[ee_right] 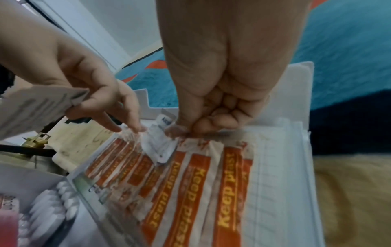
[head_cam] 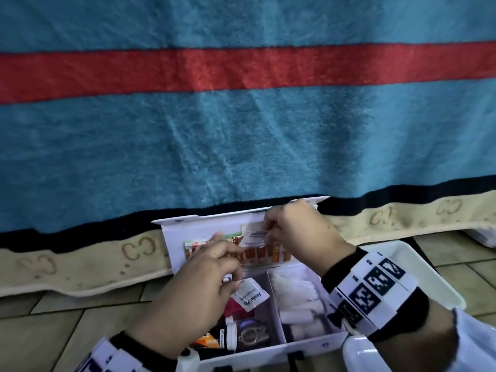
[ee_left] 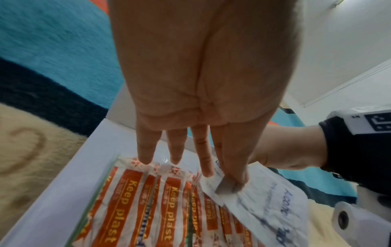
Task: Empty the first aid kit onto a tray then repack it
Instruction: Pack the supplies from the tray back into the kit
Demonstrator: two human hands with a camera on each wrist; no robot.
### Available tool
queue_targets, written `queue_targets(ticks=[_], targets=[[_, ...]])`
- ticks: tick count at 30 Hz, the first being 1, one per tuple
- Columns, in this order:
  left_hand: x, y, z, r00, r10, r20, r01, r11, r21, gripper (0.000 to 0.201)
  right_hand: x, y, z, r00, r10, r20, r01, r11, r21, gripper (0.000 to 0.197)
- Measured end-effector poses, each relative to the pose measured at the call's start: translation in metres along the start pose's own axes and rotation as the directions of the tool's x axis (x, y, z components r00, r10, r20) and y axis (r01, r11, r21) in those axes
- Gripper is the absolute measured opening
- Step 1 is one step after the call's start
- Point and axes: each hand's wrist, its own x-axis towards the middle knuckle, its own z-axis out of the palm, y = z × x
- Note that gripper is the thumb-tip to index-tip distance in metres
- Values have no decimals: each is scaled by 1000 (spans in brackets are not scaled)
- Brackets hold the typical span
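The white first aid kit (head_cam: 308, 342) lies open on the floor with its lid (head_cam: 171, 237) standing up. A clear pouch of orange plasters (head_cam: 271, 255) (ee_left: 148, 200) (ee_right: 190, 183) sits in the lid. My left hand (head_cam: 230, 267) (ee_left: 211, 167) pinches an alcohol pad sachet (head_cam: 251, 294) (ee_left: 264, 200) between thumb and forefinger, and its other fingers reach to the pouch. My right hand (head_cam: 268, 229) (ee_right: 190, 130) pinches a second alcohol pad sachet (head_cam: 253, 234) (ee_right: 156, 147) at the pouch's top edge. A white tray (head_cam: 402, 253) lies to the kit's right.
The kit's right compartment holds white rolls and cotton (head_cam: 298, 296). The left compartment holds a metal clipper (head_cam: 252, 336), a small bottle (head_cam: 230, 335) and a pink item. A blue and red blanket (head_cam: 241, 130) hangs behind the lid. Tiled floor (head_cam: 53, 331) lies to the left.
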Motion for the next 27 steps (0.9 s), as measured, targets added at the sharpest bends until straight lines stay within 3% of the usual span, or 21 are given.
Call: queue_targets(ticks=[3, 7, 12, 20, 27], targets=[[0, 0, 1, 1000, 2, -1, -2, 1000, -5, 15, 1, -10, -3, 996, -86, 31, 90, 987, -131, 10], [-1, 0, 0, 1000, -12, 18, 12, 1000, 21, 12, 1, -20, 8, 978, -186, 94, 207, 926, -316, 22], [-2, 0, -4, 999, -16, 30, 15, 1000, 25, 14, 2, -21, -7, 989, -135, 53, 143, 971, -191, 14], [0, -1, -1, 1000, -6, 11, 5, 1000, 28, 11, 1, -28, 2, 970, -113, 217, 182, 924, -335, 29], [0, -2, 0, 1000, -15, -10, 15, 1000, 19, 12, 1, -24, 6, 980, -158, 124, 188, 936, -296, 23]])
